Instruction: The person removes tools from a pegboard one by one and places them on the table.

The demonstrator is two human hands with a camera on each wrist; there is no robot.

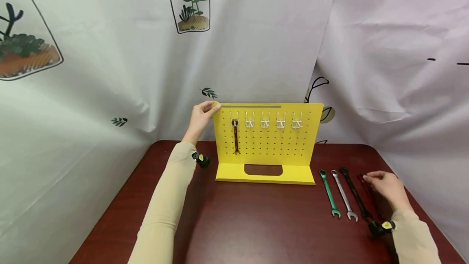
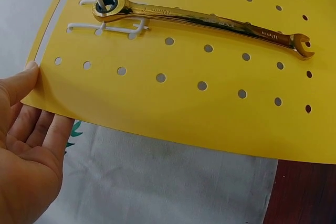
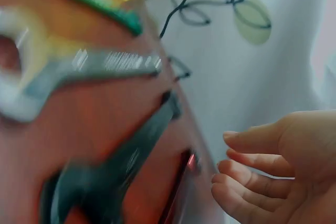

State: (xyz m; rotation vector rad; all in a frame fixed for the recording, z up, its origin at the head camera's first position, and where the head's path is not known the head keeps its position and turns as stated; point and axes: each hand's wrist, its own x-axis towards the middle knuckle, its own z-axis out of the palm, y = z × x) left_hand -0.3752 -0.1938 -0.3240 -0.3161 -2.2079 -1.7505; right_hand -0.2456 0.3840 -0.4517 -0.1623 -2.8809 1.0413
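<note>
My left hand pinches the upper left corner of a yellow pegboard, thumb in front and fingers behind. On the board's leftmost hook hangs a gold combination wrench, ring end up in the head view. My right hand hovers by the ring end of a red wrench at the right of the table. In the right wrist view its fingers are loosely bent with nothing between them, apart from the red wrench. The hand and wrist camera partly cover that wrench in the head view.
Left of the red wrench lie a black wrench, a silver wrench and a green wrench, roughly parallel. Several white wire hooks line the board's upper part. A pale printed curtain hangs behind the dark red table.
</note>
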